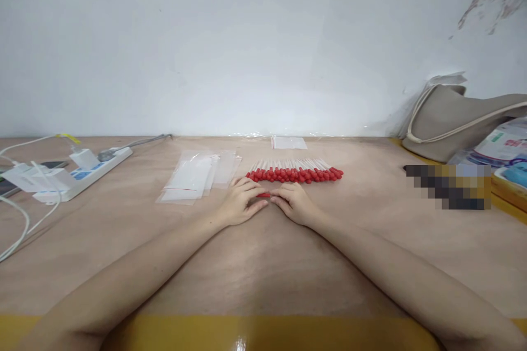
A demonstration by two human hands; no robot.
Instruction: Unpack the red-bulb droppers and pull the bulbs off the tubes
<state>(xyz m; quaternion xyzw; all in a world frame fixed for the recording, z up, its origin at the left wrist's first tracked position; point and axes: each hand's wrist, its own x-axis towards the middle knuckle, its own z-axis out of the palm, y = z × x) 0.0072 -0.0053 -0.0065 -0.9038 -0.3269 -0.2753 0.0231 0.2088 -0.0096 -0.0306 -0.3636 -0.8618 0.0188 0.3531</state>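
Note:
Close to the middle of the table, my left hand [246, 203] and my right hand [295, 204] nearly meet, with fingers curved and thumbs pointing inward. A small red piece [264, 194] shows between their fingertips, and both hands seem to grip it; the fingers cover the rest. Just beyond them lies a row of thin white sticks with red tips [295, 175], side by side, red ends toward me. To the left of the row, several clear flat plastic bags [187, 175] overlap on the table.
A small white packet [289, 143] lies near the wall. On the left is a power strip [113, 160] with white chargers [53, 180] and cables. At right are a grey bag [447, 115], a plastic package [504, 140] and a blurred-out dark object [450, 186].

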